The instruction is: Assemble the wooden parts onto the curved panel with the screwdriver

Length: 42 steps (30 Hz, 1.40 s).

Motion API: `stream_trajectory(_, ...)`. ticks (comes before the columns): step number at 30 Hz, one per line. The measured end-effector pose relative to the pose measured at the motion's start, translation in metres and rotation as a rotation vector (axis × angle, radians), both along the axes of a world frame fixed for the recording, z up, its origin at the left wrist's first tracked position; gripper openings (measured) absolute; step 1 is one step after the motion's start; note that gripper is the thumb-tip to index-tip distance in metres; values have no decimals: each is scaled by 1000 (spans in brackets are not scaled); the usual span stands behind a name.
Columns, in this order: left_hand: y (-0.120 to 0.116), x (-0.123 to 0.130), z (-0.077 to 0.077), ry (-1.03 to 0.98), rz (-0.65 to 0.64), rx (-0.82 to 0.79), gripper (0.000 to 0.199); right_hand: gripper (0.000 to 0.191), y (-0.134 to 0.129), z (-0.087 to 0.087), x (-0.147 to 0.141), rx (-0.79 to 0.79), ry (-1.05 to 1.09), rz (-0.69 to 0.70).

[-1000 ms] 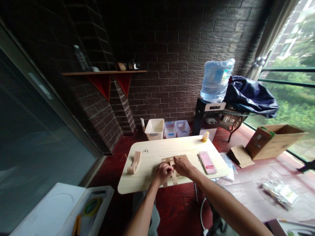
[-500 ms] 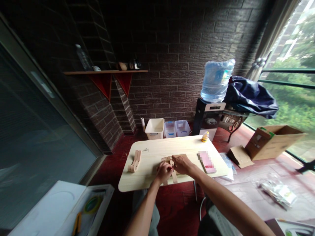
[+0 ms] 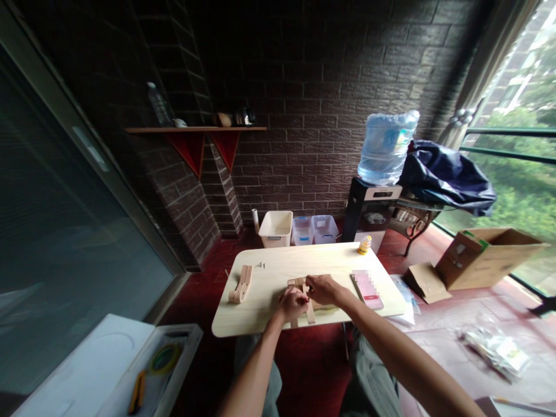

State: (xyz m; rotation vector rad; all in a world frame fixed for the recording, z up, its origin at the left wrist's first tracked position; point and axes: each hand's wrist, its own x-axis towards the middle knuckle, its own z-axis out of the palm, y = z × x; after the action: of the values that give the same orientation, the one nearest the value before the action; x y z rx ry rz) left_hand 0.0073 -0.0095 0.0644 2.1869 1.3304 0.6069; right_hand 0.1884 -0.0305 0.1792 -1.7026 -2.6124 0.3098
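My left hand (image 3: 293, 303) has its fingers closed on the near-left part of a small wooden frame (image 3: 310, 315) lying on the table. Close beside it, my right hand (image 3: 322, 289) is bent over the frame's upper side, fingers curled down. A tiny red spot shows between the fingertips; what the right fingers pinch is hidden. Beyond the hands, a light wooden crosspiece (image 3: 296, 282) of the frame shows. Far to the left on the tabletop lies a separate two-railed wooden piece (image 3: 241, 285) with a rounded end.
On the pale table (image 3: 269, 318) are a pink-screened phone (image 3: 369, 294) at right and a small yellow-and-clear bottle (image 3: 365, 246) at the far corner. Plastic bins (image 3: 277, 238) and a water dispenser (image 3: 369, 208) stand behind. An open toolbox (image 3: 174, 370) sits lower left, a cardboard box (image 3: 473, 260) right.
The whole view has shifted slightly, moving the scene a little to the right. Both hands stay at the wooden frame, with only slight finger movement.
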Motion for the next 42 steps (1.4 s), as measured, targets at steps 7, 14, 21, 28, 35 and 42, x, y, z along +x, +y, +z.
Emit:
stream_trajectory(7, 2, 3, -9, -13, 19, 50, 11, 27, -4, -1, 3, 13, -13, 1)
stream_trajectory(14, 2, 3, -10, 4, 20, 25, 12, 30, -1, -4, -3, 9, -33, -74)
stream_trajectory(21, -2, 0, 1, 9, -7, 5, 16, 30, -6, 3, -3, 32, -22, -31)
stream_trajectory(28, -10, 5, 6, 37, 31, 67, 17, 30, -6, -2, 0, 36, -65, -16)
stream_trajectory(35, -4, 1, -2, 23, -36, 158, 12, 31, -1, -4, 1, 23, -84, -41)
stream_trajectory(42, -8, 10, -8, -31, 147, 162, 8, 27, -3, 2, 4, 23, -69, -53)
